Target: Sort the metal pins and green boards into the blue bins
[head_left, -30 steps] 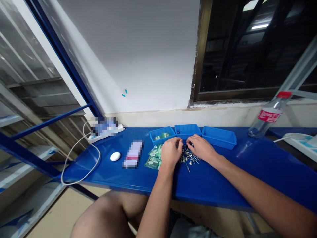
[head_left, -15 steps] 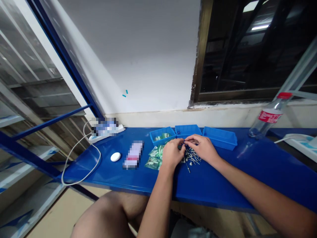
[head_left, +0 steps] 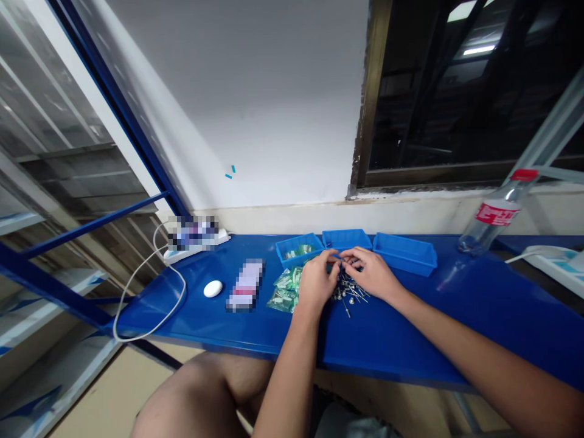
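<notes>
The left hand (head_left: 319, 278) and right hand (head_left: 370, 272) meet almost fingertip to fingertip above a pile of metal pins (head_left: 354, 291), thumbs and fingers curled inward; whether either pinches a pin, I cannot tell. The pins lie loose on the blue table (head_left: 410, 334), in front of the middle bin (head_left: 347, 243), heaped and crossing one another. Because they tangle, lifting one could drag others along or scatter them. One pin (head_left: 348, 311) already lies on the near side of the heap, where a wrist's sweep could push it toward the table's edge. The green bags (head_left: 283, 297) sit right beside the left hand, so a sideways move could shove them or mix pins among them.
</notes>
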The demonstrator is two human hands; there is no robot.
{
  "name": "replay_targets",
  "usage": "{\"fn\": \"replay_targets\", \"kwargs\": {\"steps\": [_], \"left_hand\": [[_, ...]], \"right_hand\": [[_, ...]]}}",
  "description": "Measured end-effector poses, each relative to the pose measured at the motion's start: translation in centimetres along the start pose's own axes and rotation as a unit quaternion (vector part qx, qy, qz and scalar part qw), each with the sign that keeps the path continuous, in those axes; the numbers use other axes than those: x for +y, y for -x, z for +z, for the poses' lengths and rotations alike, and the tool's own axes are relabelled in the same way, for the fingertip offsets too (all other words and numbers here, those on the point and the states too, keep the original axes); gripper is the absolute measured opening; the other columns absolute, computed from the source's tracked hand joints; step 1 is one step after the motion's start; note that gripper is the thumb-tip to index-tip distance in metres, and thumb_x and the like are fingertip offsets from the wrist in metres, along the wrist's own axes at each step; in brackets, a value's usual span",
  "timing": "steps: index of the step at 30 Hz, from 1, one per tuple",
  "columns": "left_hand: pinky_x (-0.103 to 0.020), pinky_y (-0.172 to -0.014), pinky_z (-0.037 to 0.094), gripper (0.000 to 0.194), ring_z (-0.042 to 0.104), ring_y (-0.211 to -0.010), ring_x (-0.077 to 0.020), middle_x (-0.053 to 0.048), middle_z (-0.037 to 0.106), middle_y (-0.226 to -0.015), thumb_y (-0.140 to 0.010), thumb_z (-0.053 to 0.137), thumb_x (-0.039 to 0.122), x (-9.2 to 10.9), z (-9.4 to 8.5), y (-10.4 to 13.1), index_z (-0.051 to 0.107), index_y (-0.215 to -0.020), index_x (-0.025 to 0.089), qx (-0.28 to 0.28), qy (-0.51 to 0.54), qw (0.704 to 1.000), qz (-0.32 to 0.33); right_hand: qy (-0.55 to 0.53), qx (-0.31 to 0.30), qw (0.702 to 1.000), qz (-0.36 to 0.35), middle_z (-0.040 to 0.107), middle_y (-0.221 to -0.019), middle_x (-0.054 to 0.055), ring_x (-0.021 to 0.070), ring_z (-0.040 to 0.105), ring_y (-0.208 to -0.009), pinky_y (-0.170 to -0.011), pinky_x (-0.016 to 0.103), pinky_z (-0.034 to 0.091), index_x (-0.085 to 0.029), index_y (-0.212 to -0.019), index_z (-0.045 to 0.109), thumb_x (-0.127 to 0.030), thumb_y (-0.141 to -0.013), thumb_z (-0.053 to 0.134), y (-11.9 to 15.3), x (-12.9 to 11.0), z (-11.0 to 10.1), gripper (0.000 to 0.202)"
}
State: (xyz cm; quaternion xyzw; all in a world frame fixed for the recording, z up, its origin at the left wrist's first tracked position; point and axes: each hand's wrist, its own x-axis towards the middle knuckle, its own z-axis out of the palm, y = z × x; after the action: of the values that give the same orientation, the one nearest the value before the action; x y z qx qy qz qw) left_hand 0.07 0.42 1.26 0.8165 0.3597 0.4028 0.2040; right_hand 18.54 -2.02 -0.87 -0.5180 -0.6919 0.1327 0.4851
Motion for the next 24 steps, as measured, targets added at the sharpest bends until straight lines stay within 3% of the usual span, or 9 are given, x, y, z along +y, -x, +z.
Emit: {"fn": "replay_targets", "kwargs": {"steps": [3, 8, 12, 18, 24], "left_hand": [[-0.032, -0.095, 0.058, 0.03, 0.077, -0.104, -0.0215, -0.003, 0.081, -0.111, -0.101, 0.062, 0.026, 0.4, -0.2, 0.1, 0.065, -0.131, 0.025, 0.006, -0.005, 1.0, -0.008], [-0.031, -0.094, 0.058, 0.029, 0.077, -0.103, -0.0229, -0.005, 0.082, -0.112, -0.105, 0.056, 0.043, 0.8, -0.4, 0.1, 0.077, -0.115, 0.025, -0.018, -0.047, 0.999, -0.016], [-0.032, -0.1, 0.057, 0.028, 0.076, -0.111, -0.0236, -0.006, 0.08, -0.122, -0.104, 0.057, 0.034, 0.4, -0.3, 0.1, 0.078, -0.122, 0.025, -0.023, -0.066, 0.997, -0.024], [-0.032, -0.1, 0.058, 0.024, 0.077, -0.106, -0.0224, -0.005, 0.081, -0.116, -0.099, 0.064, 0.025, -0.3, 0.1, 0.0, 0.079, -0.118, 0.024, -0.018, -0.054, 0.998, -0.023], [-0.03, -0.099, 0.058, 0.031, 0.077, -0.108, -0.0201, -0.003, 0.081, -0.116, -0.094, 0.068, 0.014, -0.1, 0.0, -0.1, 0.075, -0.122, 0.025, -0.01, -0.019, 0.999, -0.025]], "right_hand": [[0.019, 0.0, 1.0, -0.004, 0.073, -0.095, 0.005, 0.019, 0.07, -0.078, -0.072, 0.032, 0.061, -0.022, -0.1, 0.076, -0.021, -0.089, 0.062, 0.0, -0.4, -0.2, 0.018], [0.01, 0.019, 1.0, -0.009, 0.075, -0.1, 0.006, 0.0203, 0.071, -0.083, -0.077, 0.034, 0.061, -0.022, -0.102, 0.074, -0.02, -0.088, 0.063, -0.1, -1.1, -0.7, 0.017], [-0.002, -0.005, 0.999, -0.035, 0.076, -0.104, 0.006, 0.0223, 0.074, -0.091, -0.082, 0.037, 0.063, -0.024, -0.099, 0.074, -0.021, -0.092, 0.06, -0.1, -1.4, -0.7, 0.016], [-0.054, 0.005, 0.998, 0.041, 0.078, -0.098, 0.007, 0.0231, 0.076, -0.089, -0.079, 0.037, 0.064, -0.023, -0.103, 0.07, -0.033, -0.092, 0.067, 0.0, -0.5, -0.2, 0.015], [-0.036, -0.015, 0.999, 0.027, 0.074, -0.093, 0.006, 0.0192, 0.071, -0.082, -0.07, 0.031, 0.061, -0.021, -0.108, 0.069, -0.025, -0.088, 0.066, -0.1, -0.6, 0.0, 0.021]]}}
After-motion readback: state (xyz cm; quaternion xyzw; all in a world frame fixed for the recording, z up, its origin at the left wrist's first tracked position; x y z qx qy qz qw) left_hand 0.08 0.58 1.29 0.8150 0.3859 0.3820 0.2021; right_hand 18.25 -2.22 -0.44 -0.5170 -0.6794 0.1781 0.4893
